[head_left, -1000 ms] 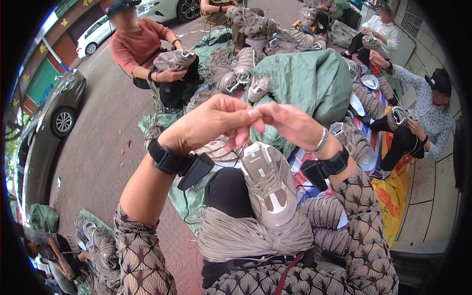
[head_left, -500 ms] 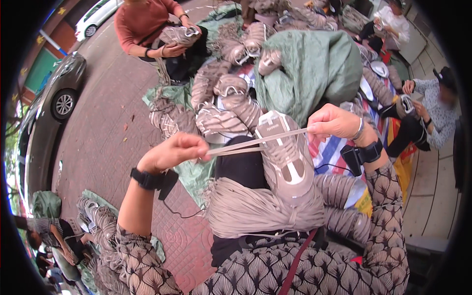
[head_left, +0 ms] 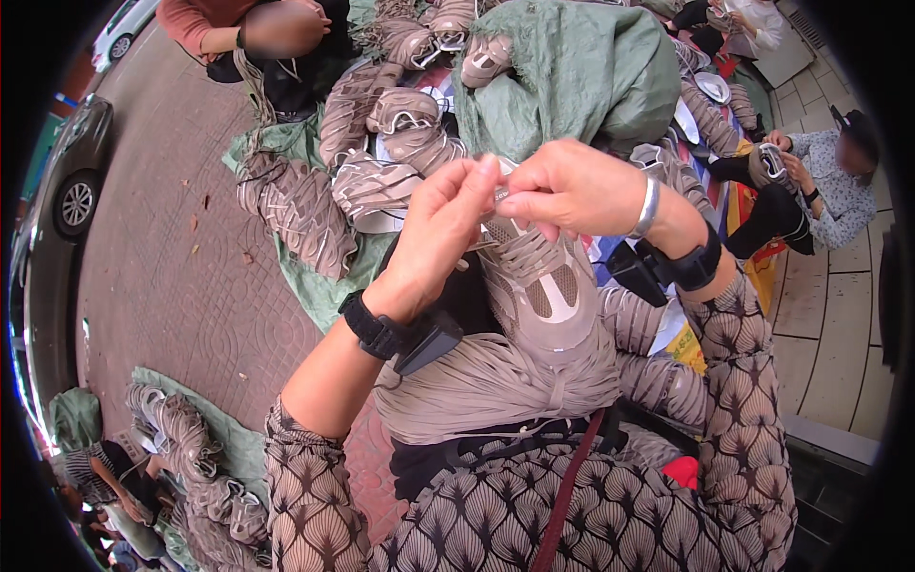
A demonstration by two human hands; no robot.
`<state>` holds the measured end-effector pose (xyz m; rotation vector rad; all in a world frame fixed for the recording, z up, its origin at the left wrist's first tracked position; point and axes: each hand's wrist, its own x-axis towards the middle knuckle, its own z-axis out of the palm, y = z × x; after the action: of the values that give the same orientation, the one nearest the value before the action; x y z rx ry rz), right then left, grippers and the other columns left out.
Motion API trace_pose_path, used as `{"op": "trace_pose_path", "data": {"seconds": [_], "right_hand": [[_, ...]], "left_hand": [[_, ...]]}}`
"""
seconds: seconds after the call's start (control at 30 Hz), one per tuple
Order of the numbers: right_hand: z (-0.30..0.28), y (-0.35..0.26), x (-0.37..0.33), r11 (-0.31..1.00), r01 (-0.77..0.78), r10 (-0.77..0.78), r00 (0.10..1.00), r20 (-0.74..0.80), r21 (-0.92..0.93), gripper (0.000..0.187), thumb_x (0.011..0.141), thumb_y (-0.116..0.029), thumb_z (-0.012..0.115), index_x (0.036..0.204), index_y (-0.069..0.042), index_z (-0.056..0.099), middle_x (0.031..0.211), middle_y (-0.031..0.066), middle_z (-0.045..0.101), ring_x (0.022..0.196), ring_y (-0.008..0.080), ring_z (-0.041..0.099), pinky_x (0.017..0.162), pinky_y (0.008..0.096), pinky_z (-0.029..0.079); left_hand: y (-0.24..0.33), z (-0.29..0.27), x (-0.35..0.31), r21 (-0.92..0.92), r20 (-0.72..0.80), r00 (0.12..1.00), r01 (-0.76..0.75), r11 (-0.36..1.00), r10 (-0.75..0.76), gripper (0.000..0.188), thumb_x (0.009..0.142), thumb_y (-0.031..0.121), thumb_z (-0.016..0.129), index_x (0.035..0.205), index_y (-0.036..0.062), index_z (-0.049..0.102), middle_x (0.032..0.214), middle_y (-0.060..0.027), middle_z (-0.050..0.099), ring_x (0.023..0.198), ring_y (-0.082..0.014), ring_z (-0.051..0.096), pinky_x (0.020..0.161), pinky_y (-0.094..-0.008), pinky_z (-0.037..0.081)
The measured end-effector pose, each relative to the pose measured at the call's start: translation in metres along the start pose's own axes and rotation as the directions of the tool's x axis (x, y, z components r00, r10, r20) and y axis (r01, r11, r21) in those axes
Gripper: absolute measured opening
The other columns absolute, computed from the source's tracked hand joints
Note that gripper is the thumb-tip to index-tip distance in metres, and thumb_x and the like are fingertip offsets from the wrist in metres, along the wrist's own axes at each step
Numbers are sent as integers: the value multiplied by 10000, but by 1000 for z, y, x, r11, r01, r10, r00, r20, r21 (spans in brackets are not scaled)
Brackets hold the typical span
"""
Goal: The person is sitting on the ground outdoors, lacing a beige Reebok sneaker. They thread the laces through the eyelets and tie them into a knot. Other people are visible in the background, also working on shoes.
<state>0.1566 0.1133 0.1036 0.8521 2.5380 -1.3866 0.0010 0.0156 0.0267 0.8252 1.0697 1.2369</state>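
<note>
A beige-grey sneaker upper with mesh panels lies across my lap, its toe toward me and its laced front facing up. Above its tongue end, my left hand and my right hand meet, fingertips pinched close together. The flat pale shoelace that they stretched a moment ago is now almost wholly hidden by the fingers. Under the shoe's toe, a thick bundle of beige laces is spread over my thighs, gathered at its right part.
Strung stacks of similar shoe uppers lie ahead on green sheeting, beside a large green sack. More uppers lie right of my lap. Other people sit around, one in a patterned shirt at right. A dark car stands at left.
My hands have come together from wide apart, and the shoelace stretched between them no longer shows. My view has shifted, so the surroundings sit further up and left.
</note>
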Motion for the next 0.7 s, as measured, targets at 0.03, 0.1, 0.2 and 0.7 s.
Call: {"op": "trace_pose_path", "data": {"seconds": [0.03,0.1,0.2,0.7], "right_hand": [[4,8,0,997,-21,21,1000,-1,73,273,913,-202,562,756,-5,667,592,40,625,494,103,598,467,250,475],[13,34,1,978,-47,44,999,19,204,279,926,-208,555,776,0,665,603,34,628,491,92,587,461,249,469],[22,58,-2,909,-136,129,991,44,394,291,961,-227,539,853,7,675,638,20,636,487,67,566,438,218,454],[80,88,-35,484,-75,240,970,-50,872,481,1000,-203,514,1380,72,409,775,96,663,517,85,568,400,206,427]], "left_hand": [[-3,-2,0,25,43,999,-6,1000,4,308,1004,372,544,1020,80,639,809,55,572,560,11,334,482,-170,230],[-12,-6,6,119,82,996,-35,992,25,210,955,271,655,937,62,667,747,64,577,590,6,405,506,-171,307],[-34,-13,12,93,103,994,-53,994,43,164,924,211,700,937,49,673,777,62,603,631,-12,476,554,-183,389],[-46,-6,5,900,111,959,-208,382,262,128,796,139,752,844,29,705,761,-118,639,667,-258,634,610,-342,490]]}}
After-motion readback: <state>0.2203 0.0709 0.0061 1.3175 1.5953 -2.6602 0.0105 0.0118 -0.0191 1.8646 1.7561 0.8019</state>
